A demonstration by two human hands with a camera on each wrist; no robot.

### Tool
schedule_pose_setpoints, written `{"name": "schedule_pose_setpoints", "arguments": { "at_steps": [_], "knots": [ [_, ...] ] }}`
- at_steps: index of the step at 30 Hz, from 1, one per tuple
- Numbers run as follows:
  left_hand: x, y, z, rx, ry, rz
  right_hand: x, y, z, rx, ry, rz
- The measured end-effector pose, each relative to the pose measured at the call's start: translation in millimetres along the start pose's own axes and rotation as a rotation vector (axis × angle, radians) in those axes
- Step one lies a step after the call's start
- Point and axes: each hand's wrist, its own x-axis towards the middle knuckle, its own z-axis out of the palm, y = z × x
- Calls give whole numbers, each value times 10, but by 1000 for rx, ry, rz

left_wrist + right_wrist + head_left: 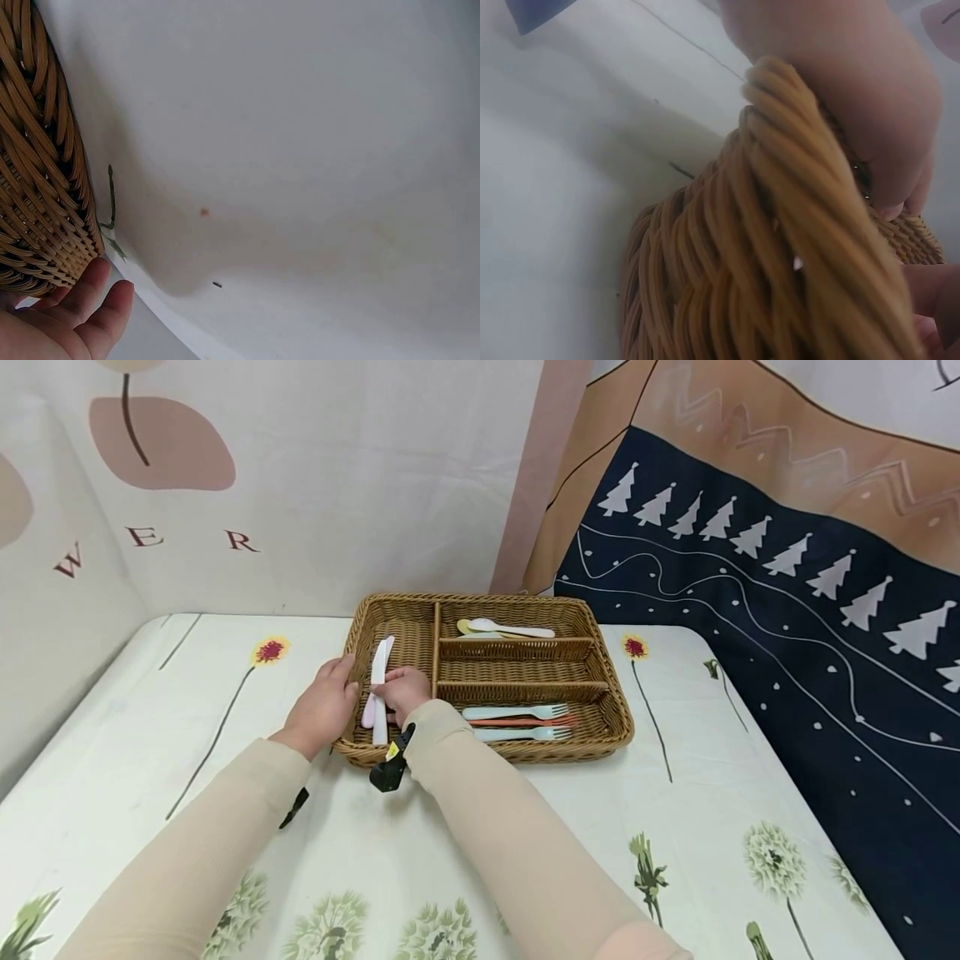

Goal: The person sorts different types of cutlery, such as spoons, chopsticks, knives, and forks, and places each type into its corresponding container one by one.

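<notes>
A brown wicker cutlery basket [525,752] with several compartments sits on the table. My left hand [321,703] grips its left rim; in the left wrist view its fingers [94,307] lie against the outer wicker wall. Within the basket's left compartment, my right hand [407,692] pinches a white knife [380,672] near its middle. A pale lilac knife [368,713] lies partly hidden beneath it. The right wrist view has the basket's woven corner [780,225] in front, with my right fingers [928,289] at the edge.
Light blue forks [517,712] and an orange fork [517,722] lie in the front right compartment. At the back right, a pale spoon [510,628] rests over a yellow spoon [464,626] and a green piece. A flowered cloth [225,710] covers the table; printed curtains stand behind.
</notes>
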Motion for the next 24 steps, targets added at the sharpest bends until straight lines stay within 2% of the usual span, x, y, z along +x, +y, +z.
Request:
{"name": "schedule_pose_setpoints", "arguments": {
  "at_steps": [8,14,19,24],
  "knots": [
    [3,-15,-11,-1,-4,11,-96,-28,5,4,12,-21],
    [15,-13,-21,-4,4,21,-178,-92,-33,24,-26,-106],
    [30,-24,-30,-39,-18,20,-235,-203,-150,25,-83,-184],
    [35,-48,-43,-75,-39,29,-319,-323,-360,8,-154,-240]
  ]
}}
